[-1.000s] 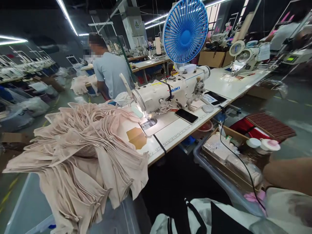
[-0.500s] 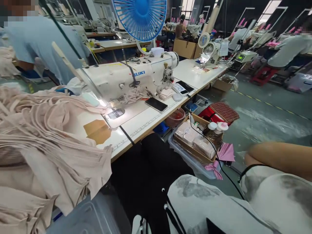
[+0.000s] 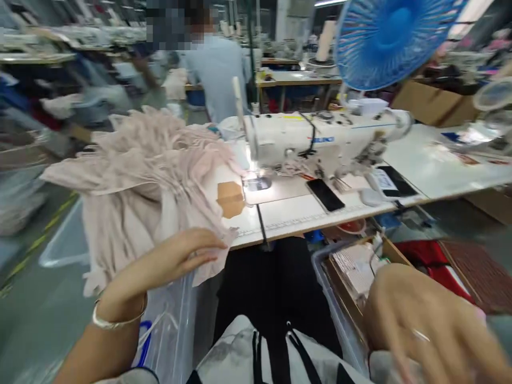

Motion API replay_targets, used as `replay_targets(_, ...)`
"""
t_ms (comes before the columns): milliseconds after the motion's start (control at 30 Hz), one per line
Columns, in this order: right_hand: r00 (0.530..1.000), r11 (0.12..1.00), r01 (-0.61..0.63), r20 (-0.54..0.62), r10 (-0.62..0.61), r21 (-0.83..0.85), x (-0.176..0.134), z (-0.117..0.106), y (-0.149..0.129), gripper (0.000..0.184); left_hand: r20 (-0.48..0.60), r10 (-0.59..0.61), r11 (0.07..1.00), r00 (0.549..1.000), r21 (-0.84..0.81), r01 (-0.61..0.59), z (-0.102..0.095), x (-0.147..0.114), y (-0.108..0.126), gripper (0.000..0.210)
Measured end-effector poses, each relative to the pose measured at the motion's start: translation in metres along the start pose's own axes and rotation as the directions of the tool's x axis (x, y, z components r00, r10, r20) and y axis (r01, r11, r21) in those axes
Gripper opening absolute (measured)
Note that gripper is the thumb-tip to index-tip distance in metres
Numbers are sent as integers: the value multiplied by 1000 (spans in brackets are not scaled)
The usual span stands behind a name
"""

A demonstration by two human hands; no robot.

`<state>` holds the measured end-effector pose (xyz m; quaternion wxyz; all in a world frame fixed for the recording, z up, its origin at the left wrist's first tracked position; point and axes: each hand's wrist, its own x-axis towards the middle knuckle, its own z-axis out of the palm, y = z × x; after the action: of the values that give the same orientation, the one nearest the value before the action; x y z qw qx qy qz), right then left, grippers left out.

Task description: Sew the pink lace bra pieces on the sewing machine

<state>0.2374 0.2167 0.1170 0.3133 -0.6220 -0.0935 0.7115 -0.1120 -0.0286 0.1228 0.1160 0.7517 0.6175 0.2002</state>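
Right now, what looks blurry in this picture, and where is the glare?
In the head view, the right hand is smeared, while the left hand at the pale fabric looks clearer; in that same view, the far-left background is streaked and the blue fan looks soft; also in the head view, strong glare whitens the sewing machine's left end.

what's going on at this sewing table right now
The person's left hand touches the draped pile of pale pink cloth pieces, left of the white sewing machine. The blurred right hand is in front of the open brown cardboard box; whether it holds anything is unclear. A black rectangular phone lies on the white tabletop.
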Motion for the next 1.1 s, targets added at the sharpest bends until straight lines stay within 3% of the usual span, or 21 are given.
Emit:
replay_targets(33,936,958,76,351,27,-277,9,24,8,59,-66,-34,999,997,24,36,-3,2,-7,30)
replay_targets(67,787,865,224,607,111,-449,17,48,17,57,-134,-61,996,989,58,69,-5,2,-14,29)
replay_targets(100,645,778,365,742,184,-511,22,74,30,52,-196,-62,992,979,98,82,-5,2,-20,27)
replay_targets(133,489,659,571,847,206,-490,26,99,45,45,-245,-45,986,968,146,83,-4,1,-27,26)
replay_targets(167,308,483,797,932,191,-363,29,125,62,37,-285,-22,975,958,206,83,-2,0,-33,24)
replay_targets(200,171,319,922,971,170,-218,32,149,81,30,-314,8,957,949,276,84,1,0,-40,23)
replay_targets(233,86,214,971,989,122,-111,34,172,101,22,-333,38,930,942,357,88,4,2,-46,24)
replay_targets(267,48,163,985,996,78,-60,36,193,121,13,-332,58,892,941,440,100,8,4,-51,27)
replay_targets(333,41,93,994,996,81,-48,41,225,154,5,-276,65,795,959,595,118,13,12,-58,31)
replay_targets(433,85,-10,996,977,193,-85,49,242,173,26,-130,4,693,991,715,91,13,17,-60,29)
replay_targets(500,71,-1,997,973,219,-73,56,235,161,32,-70,-36,707,997,703,75,11,13,-55,32)
replay_targets(567,30,77,996,979,199,-46,65,220,133,25,1,-84,761,996,646,63,9,3,-49,37)
replay_targets(600,31,122,991,981,193,-55,70,212,117,19,66,-117,791,991,610,53,8,-3,-46,40)
replay_targets(633,70,162,982,979,189,-101,74,204,101,18,139,-159,815,978,577,50,7,-8,-42,42)
replay_targets(767,394,303,848,899,189,-435,90,190,57,27,376,-262,903,889,420,88,-2,-7,-32,30)
replay_targets(833,475,278,826,871,126,-491,97,194,51,26,473,-217,961,854,258,101,-8,8,-30,20)
replay_targets(900,477,128,874,878,-44,-468,104,202,53,21,472,-177,978,864,184,100,-10,27,-31,14)
replay_targets(1000,376,-161,892,890,-257,-423,112,213,60,21,204,-221,880,954,463,104,0,45,-42,35)
replay_targets(1033,349,-216,885,895,-277,-412,113,216,63,23,122,-217,820,968,560,113,5,47,-47,43)
replay_targets(1100,325,-259,883,907,-266,-392,116,218,66,25,79,-219,734,973,670,111,15,48,-56,49)
